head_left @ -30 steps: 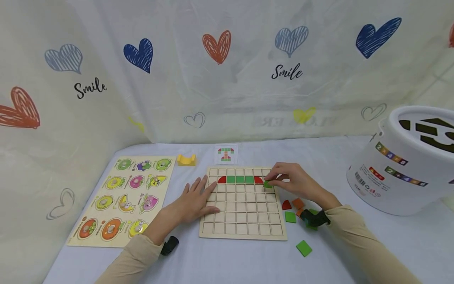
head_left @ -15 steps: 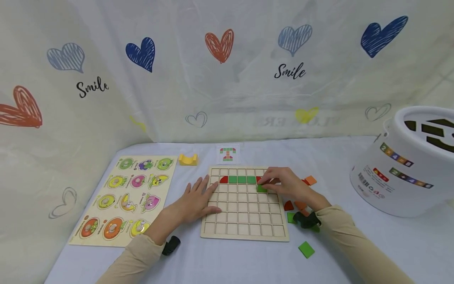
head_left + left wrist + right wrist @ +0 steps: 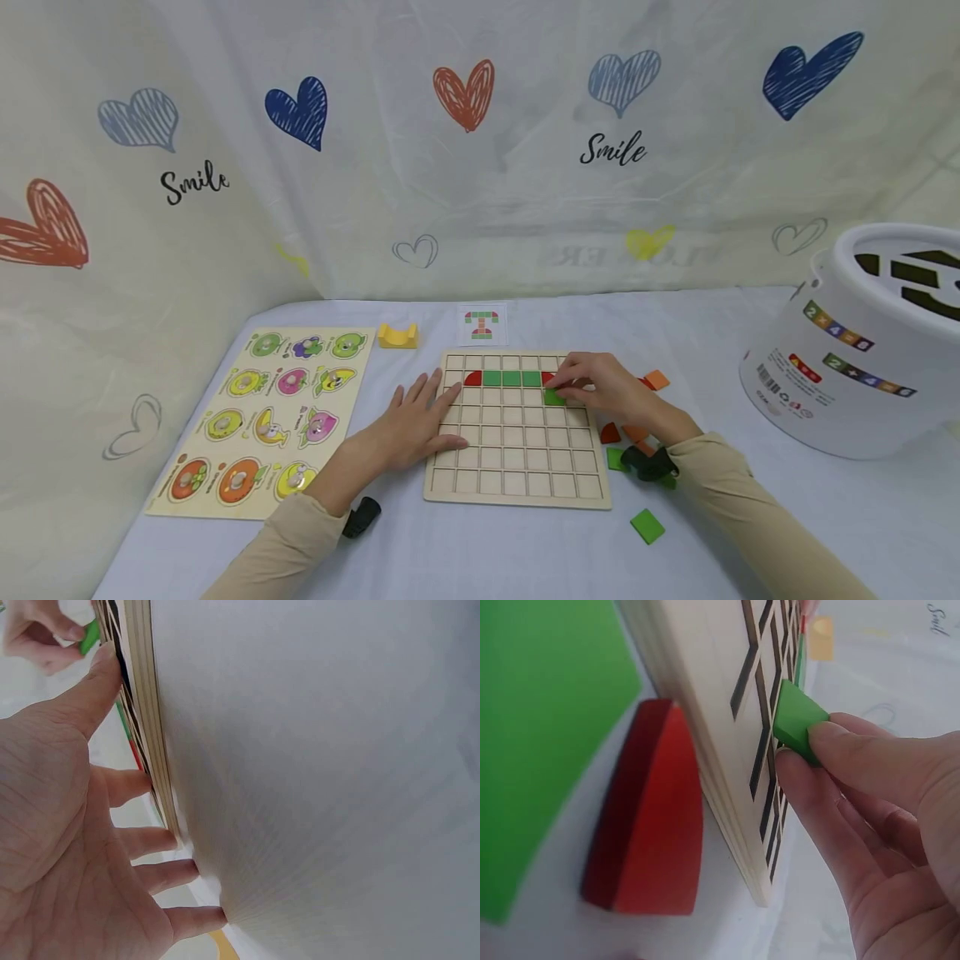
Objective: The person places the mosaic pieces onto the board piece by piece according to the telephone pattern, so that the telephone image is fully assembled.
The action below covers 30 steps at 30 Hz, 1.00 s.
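Observation:
A wooden grid board lies on the table, with red quarter-round tiles at both ends of a row of green square tiles. My right hand pinches another green square tile between thumb and fingers. That tile is at the cell just under the right red piece, tilted against the grid in the right wrist view. With fingers spread, my left hand rests at the board's left edge. Its thumb and index finger touch the board in the left wrist view; the other fingertips reach the tablecloth.
Loose red, orange and green tiles lie right of the board. Behind it is a small pattern card beside a yellow block. A fruit puzzle board lies at left, and a white bucket stands at right.
My right hand has moved left with the green tile, from the board's right edge to the cell below the red piece. Over the last half second it barely moves. My left hand stays put.

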Each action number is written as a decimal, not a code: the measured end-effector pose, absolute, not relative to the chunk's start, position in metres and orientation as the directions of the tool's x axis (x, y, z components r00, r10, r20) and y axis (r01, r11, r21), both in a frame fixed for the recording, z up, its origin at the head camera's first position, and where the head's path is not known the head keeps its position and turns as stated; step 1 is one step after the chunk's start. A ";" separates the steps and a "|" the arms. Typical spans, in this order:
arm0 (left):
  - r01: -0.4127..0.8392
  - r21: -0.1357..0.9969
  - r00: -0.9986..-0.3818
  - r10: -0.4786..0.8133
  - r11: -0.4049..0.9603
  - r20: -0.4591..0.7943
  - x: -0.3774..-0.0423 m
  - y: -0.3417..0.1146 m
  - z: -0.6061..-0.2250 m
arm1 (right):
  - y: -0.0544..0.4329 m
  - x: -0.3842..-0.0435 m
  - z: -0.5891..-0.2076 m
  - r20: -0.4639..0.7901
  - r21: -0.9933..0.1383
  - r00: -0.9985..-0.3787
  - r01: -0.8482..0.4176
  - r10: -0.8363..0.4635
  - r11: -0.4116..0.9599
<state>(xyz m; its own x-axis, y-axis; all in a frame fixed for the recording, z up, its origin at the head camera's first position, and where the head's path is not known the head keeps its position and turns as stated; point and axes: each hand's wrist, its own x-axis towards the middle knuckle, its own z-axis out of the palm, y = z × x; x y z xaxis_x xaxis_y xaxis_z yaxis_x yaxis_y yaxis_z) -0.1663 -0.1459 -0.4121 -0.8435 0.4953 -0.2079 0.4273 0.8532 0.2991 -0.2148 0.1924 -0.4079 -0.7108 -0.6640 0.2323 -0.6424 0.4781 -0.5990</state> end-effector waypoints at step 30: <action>0.422 0.312 -0.844 0.494 0.852 -0.209 -0.165 -0.146 -0.412 | 0.179 -0.212 -0.404 0.269 -0.369 -0.629 -0.767 -0.730 0.525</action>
<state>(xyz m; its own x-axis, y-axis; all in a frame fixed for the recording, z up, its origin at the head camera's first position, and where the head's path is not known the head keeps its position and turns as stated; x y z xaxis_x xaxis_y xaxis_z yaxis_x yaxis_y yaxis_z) -0.1650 -0.1463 -0.4115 -0.8438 0.4943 -0.2089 0.4217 0.8515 0.3117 -0.2121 0.1791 -0.4038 -0.6286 -0.7298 0.2688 -0.7671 0.5247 -0.3692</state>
